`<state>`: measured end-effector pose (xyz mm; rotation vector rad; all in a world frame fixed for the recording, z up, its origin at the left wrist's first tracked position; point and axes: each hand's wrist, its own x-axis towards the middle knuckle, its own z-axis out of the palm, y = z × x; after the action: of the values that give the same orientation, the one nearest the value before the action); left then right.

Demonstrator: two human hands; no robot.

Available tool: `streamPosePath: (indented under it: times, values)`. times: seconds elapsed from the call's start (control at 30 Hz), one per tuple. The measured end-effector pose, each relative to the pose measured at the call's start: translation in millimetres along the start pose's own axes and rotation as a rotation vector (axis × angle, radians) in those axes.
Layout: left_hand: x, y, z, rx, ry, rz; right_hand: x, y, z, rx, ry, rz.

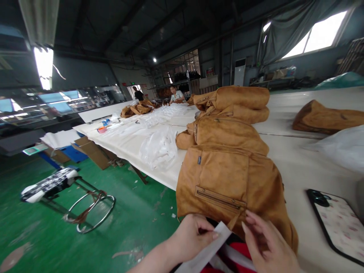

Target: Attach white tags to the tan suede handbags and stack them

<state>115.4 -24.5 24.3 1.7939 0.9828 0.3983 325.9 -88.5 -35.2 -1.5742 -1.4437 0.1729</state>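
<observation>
A brown leather bag (pixel 222 170) lies on the table right in front of me, its zipped pocket (pixel 218 198) facing up. My left hand (pixel 196 235) is closed, pinching a white strip (pixel 212 246) between thumb and fingers. The strip's tip meets a thin leather zipper pull (pixel 236 220) at the pocket's right end. At that pull, my right hand (pixel 265 240) has its thumb and index finger closed around the upper edge. Red and dark material (pixel 241 250) shows below, between my hands.
More brown bags (pixel 227 132) lie in a row behind this one. A phone (pixel 338 223) and another brown leather piece (pixel 330 117) are on the right. Clear plastic bags (pixel 160 148) lie to the left. A stool (pixel 51 184) stands on the green floor; a person (pixel 176 94) is at the far end.
</observation>
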Motion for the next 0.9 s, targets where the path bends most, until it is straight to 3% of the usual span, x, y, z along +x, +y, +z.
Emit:
streamPosePath:
  times: [0.17, 0.37, 0.63, 0.9]
  values:
    - [6, -2, -0.8, -0.003, 0.019, -0.021, 13, 7, -5, -0.164, -0.012, -0.142]
    - [14, -3, 2.0, 0.008, -0.016, -0.011, 17, 19, 1, -0.171, -0.064, -0.242]
    - [34, -2, 10.0, 0.029, 0.061, 0.038, 20, 24, 1, -0.077, -0.071, -0.147]
    - [37, 27, 14.7, 0.168, 0.123, 0.062, 19, 28, 1, -0.071, -0.094, -0.208]
